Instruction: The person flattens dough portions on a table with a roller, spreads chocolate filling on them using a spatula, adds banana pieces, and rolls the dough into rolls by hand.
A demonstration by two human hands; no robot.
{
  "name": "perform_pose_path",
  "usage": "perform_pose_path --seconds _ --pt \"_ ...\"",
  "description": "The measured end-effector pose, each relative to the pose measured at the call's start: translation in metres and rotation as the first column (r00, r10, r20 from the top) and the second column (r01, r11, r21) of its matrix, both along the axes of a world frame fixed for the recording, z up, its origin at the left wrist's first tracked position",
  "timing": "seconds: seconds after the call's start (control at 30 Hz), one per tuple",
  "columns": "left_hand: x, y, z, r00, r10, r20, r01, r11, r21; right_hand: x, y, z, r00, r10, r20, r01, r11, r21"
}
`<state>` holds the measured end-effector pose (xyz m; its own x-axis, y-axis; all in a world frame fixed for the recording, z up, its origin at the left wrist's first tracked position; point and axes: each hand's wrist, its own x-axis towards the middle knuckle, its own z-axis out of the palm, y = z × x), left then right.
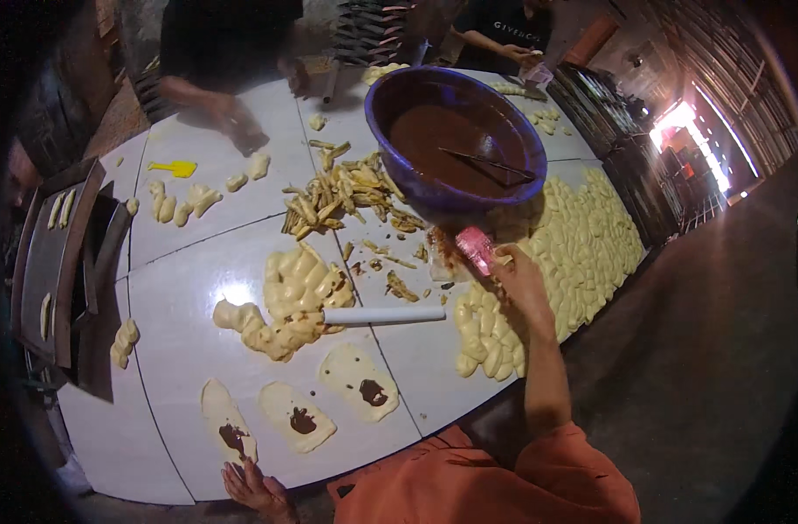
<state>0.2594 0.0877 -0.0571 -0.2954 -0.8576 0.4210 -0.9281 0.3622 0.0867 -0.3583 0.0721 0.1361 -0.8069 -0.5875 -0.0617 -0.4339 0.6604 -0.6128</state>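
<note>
My right hand (523,284) is closed on a small pink plastic scraper (476,250), below the purple tub (378,131) of brown chocolate filling (429,140). A dark stick lies across the filling. At the near table edge my left hand (257,491) has its fingers stretched out, tips at the lower end of a flattened dough strip (216,403). Two more flattened pieces, the middle dough (283,401) and the right dough (338,371), lie beside it. Each bears a dark filling smear. A white rolling pin (386,315) rests against a dough pile (299,278).
Many small dough pieces (591,218) cover the table's right side. A heap of yellowish-brown strips (329,196) lies left of the tub. Dark metal trays (43,279) stand at the left, near a yellow scraper (174,168). Two people work across the table (189,271).
</note>
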Motion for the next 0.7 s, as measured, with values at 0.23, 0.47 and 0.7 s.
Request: perform_pose_path --seconds 0.23,0.47,0.7 --pt "0.000 0.005 0.013 0.998 -0.063 0.010 0.063 0.997 -0.049 -0.046 0.004 -0.022 0.835 -0.007 -0.550 -0.027 0.998 -0.054" --pt "-0.012 0.025 -0.021 0.870 0.139 -0.473 -0.011 0.964 0.265 -0.213 -0.089 0.017 0.405 0.335 -0.850 -0.297 0.928 0.225" --pt "-0.055 0.031 0.052 0.926 0.377 -0.005 -0.345 0.853 0.392 -0.240 -0.102 0.051 0.652 0.645 -0.399 -0.402 0.740 0.539"
